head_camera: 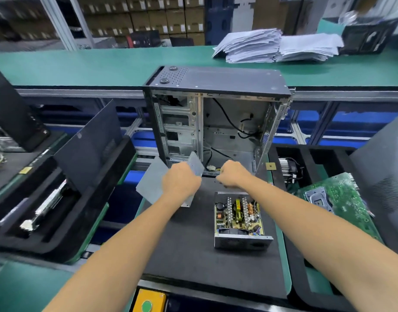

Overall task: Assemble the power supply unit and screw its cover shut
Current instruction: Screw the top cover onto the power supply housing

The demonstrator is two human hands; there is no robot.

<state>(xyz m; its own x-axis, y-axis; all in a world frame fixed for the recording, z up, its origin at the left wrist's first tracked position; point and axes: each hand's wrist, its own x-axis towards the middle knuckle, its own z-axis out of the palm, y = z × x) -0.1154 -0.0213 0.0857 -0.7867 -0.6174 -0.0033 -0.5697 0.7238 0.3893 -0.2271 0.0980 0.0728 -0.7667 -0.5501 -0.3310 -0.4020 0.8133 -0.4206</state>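
A green table [103, 66] runs across a workshop stacked with cardboard boxes, and nearer lies a black mat [193, 255] as work surface. The left hand [181, 182] grips a bent grey metal cover [152, 181], holding it tilted above the mat's far left edge. The right hand [233, 174] is curled just beside it, fingers turned down; whether it holds anything I cannot tell. Just in front of the right hand sits the open power supply unit [239, 219], circuit board exposed. Behind both hands stands an open computer case [216, 113]. To the right lies a green motherboard [337, 199]; paper stacks [277, 45] rest on the table beyond.
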